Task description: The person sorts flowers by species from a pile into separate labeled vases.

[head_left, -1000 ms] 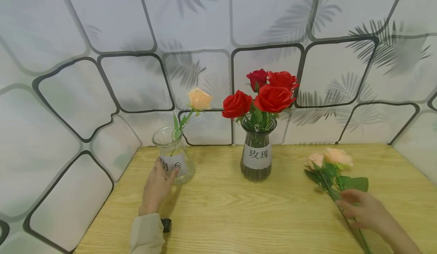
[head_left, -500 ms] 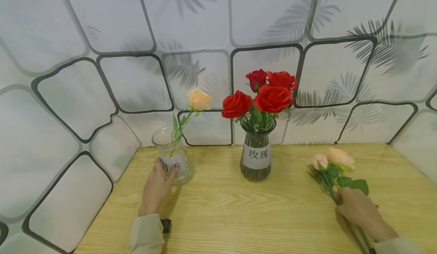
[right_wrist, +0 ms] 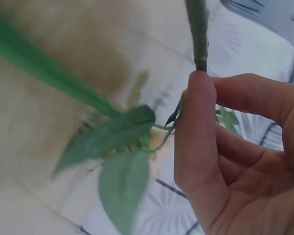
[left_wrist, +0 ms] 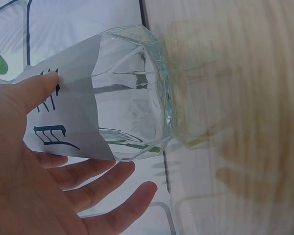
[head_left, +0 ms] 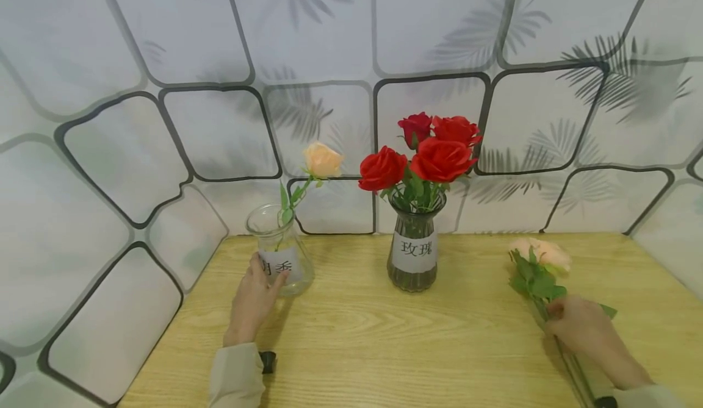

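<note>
My left hand point(head_left: 252, 304) holds the side of a clear glass vase point(left_wrist: 132, 98), thumb across its white paper label point(left_wrist: 73, 103) and fingers along the opposite side. One peach rose point(head_left: 322, 160) leans out of that vase to the right. On the right, my right hand point(head_left: 587, 332) pinches a rose stem point(right_wrist: 198, 34) between thumb and forefinger. Two peach roses point(head_left: 551, 255) lie close together just beyond that hand, low over the table. A second, brighter green stem point(right_wrist: 44, 66) runs apart from the pinched one in the right wrist view. Leaves point(right_wrist: 125, 183) hang beside the thumb.
A dark ribbed glass vase point(head_left: 412, 280) with a white label stands mid-table, holding several red roses point(head_left: 442, 159). Behind the wooden table point(head_left: 384, 347) rises a patterned wall point(head_left: 428, 30), close to both vases.
My right hand has closed on a stem of the peach roses, and their blooms have shifted slightly right and drawn together. The left hand and its vase stay put.
</note>
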The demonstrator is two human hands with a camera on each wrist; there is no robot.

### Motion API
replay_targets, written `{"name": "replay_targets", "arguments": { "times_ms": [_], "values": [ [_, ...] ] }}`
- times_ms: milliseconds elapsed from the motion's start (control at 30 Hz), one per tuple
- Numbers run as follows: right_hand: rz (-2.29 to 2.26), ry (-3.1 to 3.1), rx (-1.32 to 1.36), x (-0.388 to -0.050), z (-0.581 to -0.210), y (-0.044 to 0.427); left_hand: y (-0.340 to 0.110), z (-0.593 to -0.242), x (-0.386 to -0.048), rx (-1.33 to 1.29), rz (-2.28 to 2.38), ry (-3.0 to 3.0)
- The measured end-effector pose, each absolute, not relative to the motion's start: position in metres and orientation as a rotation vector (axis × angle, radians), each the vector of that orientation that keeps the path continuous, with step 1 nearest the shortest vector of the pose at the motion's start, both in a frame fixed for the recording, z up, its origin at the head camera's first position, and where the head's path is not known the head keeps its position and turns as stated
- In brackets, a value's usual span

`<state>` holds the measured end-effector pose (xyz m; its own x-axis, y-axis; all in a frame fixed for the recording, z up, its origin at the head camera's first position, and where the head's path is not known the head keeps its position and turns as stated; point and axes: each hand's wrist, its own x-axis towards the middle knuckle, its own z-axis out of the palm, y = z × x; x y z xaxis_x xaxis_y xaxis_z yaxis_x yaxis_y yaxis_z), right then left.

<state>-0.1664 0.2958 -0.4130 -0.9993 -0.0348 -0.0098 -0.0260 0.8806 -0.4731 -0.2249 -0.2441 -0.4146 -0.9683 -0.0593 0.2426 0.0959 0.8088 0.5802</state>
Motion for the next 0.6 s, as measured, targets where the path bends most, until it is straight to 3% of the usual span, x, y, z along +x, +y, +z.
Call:
{"name": "replay_targets", "arguments": {
  "times_ms": [433,600],
  "values": [
    [-1.049,3.170,0.164,-0.156,-0.375,0.309,-0.244,-0.414,-0.224,-0.024,-0.902,-2.752],
    [-1.380,3.141,0.235,-0.153,-0.373,0.313,-0.243,-0.413,-0.224,-0.030,-0.896,-2.752]
  ]
}}
